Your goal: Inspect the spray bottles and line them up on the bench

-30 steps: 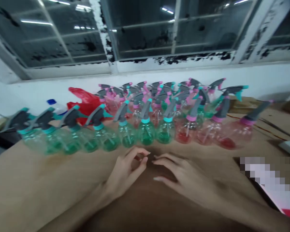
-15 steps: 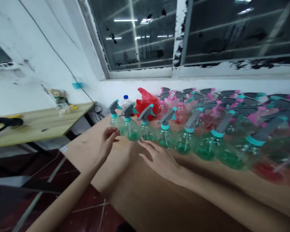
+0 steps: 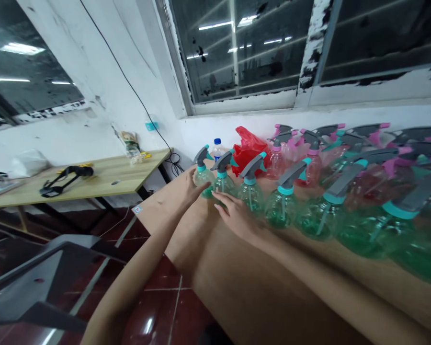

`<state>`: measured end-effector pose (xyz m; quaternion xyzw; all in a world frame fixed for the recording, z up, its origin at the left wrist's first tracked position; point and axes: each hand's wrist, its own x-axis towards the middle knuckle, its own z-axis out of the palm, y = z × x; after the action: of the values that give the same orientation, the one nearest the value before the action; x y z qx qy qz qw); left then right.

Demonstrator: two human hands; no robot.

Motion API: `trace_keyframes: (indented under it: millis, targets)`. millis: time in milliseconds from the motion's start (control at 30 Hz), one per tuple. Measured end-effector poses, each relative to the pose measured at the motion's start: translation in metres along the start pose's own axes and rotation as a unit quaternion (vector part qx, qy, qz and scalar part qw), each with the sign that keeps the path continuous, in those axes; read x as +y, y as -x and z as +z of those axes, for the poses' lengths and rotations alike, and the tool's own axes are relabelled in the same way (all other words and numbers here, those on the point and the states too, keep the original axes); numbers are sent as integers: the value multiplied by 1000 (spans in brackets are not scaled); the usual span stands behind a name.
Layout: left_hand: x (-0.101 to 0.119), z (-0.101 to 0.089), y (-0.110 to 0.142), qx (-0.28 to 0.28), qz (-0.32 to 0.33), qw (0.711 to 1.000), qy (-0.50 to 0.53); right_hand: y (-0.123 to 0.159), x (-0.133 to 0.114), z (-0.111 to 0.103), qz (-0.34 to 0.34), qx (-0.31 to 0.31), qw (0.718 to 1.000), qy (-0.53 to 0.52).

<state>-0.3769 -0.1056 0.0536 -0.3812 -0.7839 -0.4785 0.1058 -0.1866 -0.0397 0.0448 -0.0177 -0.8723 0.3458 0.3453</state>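
Note:
A row of clear green spray bottles with grey-and-turquoise trigger heads runs along the table. My left hand (image 3: 189,189) is at the spray bottle (image 3: 203,176) at the left end, its fingers round the left side and its thumb across the front. That bottle stands upright on the table. Fingers stretched out, my right hand (image 3: 237,214) is open in front of the second spray bottle (image 3: 222,184) and the third spray bottle (image 3: 250,194). Nothing is in my right hand; whether its fingertips touch a bottle, I cannot tell.
Behind the row stand several pink spray bottles (image 3: 312,167), a red plastic bag (image 3: 249,148) and a blue-capped bottle (image 3: 217,149). The brown tabletop (image 3: 215,254) ends at the left. A second table (image 3: 104,189) holds a black strap-like object (image 3: 66,179). A grey chair (image 3: 53,278) stands lower left.
The view has swung left, showing more of the second table and the chair. My left hand has closed round the end bottle. My right hand has moved left along the row.

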Motion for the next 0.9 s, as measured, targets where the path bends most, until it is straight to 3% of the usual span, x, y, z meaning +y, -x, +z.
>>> trace_keyframes:
  millis: [167, 300, 467, 567, 733, 900]
  targets:
    - [-8, 3, -2, -38, 16, 999, 5, -12, -1, 23, 18, -5, 1000, -8]
    - [-9, -18, 7, -61, 3, 998, -3, -16, -1, 35, 48, -6, 999, -9]
    - [6, -52, 44, -89, -7, 996, -13, -12, -2, 41, 79, -8, 997, -8]
    - [23, -59, 73, -101, -15, 995, -20, -4, -3, 42, 83, -22, 996, -10]
    - [55, -49, 110, -126, -12, 992, -27, 17, -6, 29, 90, -29, 996, -4]
    - [94, -40, 130, -197, 22, 980, -20, 59, -9, -17, 99, -24, 995, 16]
